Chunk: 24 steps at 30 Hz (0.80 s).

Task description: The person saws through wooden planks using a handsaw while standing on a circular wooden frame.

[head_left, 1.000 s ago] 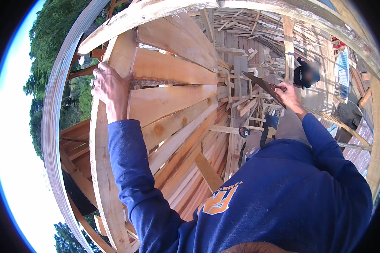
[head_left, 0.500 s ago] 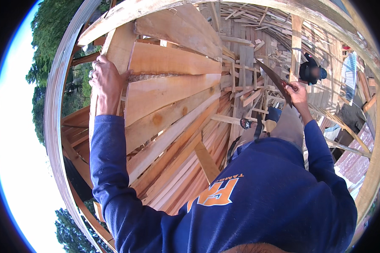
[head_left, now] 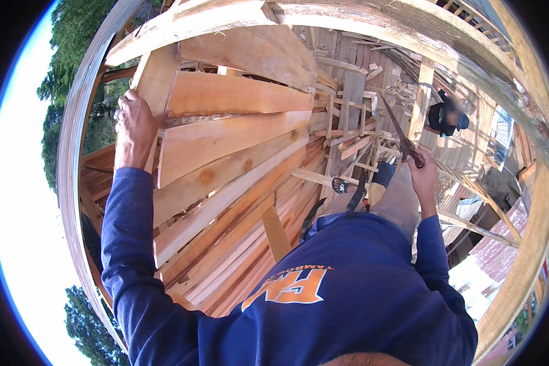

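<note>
My left hand [head_left: 135, 129] is wrapped round the edge of an upright wooden post [head_left: 157, 76], its thumb on the side toward the wall boards. Beside it, wide rough planks [head_left: 238, 94] run one after another, with gaps between some of them. My right hand [head_left: 425, 178] is closed on the handle of a handsaw [head_left: 398, 129], in front of my right leg. The saw's blade points up and away from me, seen nearly edge-on and apart from the planks.
A long timber beam [head_left: 372, 17] crosses overhead, and a curved beam [head_left: 518, 244] stands at my right. Below, offcuts and long sticks [head_left: 402, 67] litter the plank floor. Another person [head_left: 443, 119] is down there at the right. A thin brace [head_left: 314, 177] crosses near my foot.
The handsaw has turned, so its blade now looks narrower. My right hand has come lower and nearer to my body. My left hand still grips the post; the whole view has shifted slightly.
</note>
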Motion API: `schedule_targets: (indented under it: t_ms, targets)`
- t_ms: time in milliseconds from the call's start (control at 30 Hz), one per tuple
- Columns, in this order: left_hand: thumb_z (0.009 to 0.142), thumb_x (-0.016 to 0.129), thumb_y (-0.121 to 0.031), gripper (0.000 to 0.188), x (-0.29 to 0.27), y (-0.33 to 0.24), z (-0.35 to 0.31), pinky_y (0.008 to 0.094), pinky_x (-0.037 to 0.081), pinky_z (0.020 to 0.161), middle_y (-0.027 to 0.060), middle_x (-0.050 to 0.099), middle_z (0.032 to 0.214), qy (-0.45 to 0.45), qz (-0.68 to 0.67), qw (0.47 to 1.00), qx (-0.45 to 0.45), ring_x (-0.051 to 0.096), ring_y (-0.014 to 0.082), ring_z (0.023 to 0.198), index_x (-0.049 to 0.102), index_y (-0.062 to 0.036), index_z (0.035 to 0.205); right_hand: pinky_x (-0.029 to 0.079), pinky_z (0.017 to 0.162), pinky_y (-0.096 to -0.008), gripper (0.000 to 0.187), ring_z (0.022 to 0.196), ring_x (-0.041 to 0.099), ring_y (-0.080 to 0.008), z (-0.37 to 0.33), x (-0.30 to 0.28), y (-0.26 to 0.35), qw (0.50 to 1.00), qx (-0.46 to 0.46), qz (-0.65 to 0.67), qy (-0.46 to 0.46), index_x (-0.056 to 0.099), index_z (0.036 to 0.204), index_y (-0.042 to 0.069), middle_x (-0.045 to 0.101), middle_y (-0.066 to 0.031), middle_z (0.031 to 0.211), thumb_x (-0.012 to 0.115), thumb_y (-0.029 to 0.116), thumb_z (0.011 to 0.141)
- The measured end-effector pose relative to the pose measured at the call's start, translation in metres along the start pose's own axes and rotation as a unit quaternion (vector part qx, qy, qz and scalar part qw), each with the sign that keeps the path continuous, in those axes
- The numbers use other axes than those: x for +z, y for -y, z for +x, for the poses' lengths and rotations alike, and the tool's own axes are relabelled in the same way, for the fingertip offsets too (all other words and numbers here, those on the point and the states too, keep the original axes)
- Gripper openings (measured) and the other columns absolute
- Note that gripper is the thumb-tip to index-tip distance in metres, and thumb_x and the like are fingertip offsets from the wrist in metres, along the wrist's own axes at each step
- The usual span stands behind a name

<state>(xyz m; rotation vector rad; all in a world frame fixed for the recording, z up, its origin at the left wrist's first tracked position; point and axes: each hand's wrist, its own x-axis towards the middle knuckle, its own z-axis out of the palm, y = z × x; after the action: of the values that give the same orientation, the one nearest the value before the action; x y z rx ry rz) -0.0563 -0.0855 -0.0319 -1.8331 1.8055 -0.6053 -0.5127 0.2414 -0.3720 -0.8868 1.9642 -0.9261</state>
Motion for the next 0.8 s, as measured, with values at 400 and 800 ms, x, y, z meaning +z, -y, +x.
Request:
schedule_targets:
  t_ms: [400, 800]
  targets:
    - [0.065, 0.092, -0.038, 0.081, 0.007, 0.002, 0.001, 0.047, 0.059, 0.079, 0.0272, 0.058, 0.112, -0.019, 0.001, 1.0, 0.015, 0.067, 0.042, 0.097, 0.046, 0.0063, 0.114, 0.053, 0.081, -0.0277, 0.026, 0.089, 0.068, -0.0124, 0.012, 0.005, 0.052, 0.995, 0.001, 0.061, 0.077, 0.069, 0.111, -0.001, 0.073, -0.0084, 0.096, 0.069, 0.017, 0.092]
    - [0.065, 0.091, -0.041, 0.085, 0.01, 0.006, -0.002, 0.0492, 0.058, 0.08, 0.0316, 0.059, 0.113, -0.031, -0.021, 0.999, 0.028, 0.067, 0.0446, 0.099, 0.045, 0.0081, 0.118, 0.053, 0.082, -0.0321, 0.033, 0.089, 0.071, -0.0206, -0.02, -0.026, 0.037, 0.994, -0.014, -0.072, 0.075, 0.068, 0.113, -0.003, 0.073, -0.0162, 0.099, 0.072, 0.016, 0.086]
